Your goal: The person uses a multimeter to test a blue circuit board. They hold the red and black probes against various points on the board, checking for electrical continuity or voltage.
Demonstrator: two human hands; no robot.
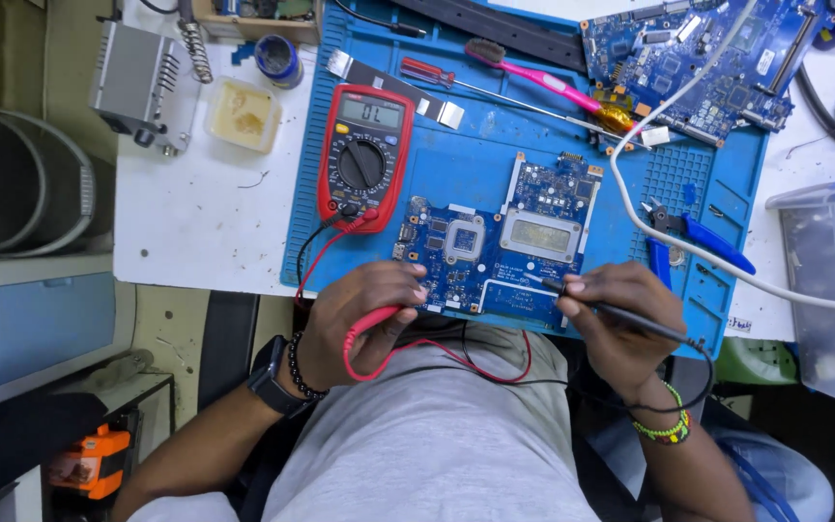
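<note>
A white workbench (186, 227) carries a blue work mat (495, 145); to its left stand a grey round bin (12, 184) and a pale cabinet top (36, 324). On the white surface sit a metal soldering stand (142, 82) and a small tub of yellowish paste (242, 114). A red multimeter (364, 155) lies on the mat's left part.

The left hand (364, 324), wrist bent inward, is closed around the red probe (388, 317), its tip hidden at the near left edge of the blue circuit board (500, 246). That board lies at the mat's near edge, between both hands. The right hand (620, 324) pinches the black probe (620, 311) like a pen, tip touching the board's lower right area.

Counted: 2 probes, 2 circuit boards, the second board (698, 58) at the mat's far right corner, 1 multimeter, 1 pink brush (533, 75), 1 red-handled screwdriver (437, 75), 1 pair of blue-handled cutters (698, 237). A clear plastic box (823, 290) stands at the far right.
</note>
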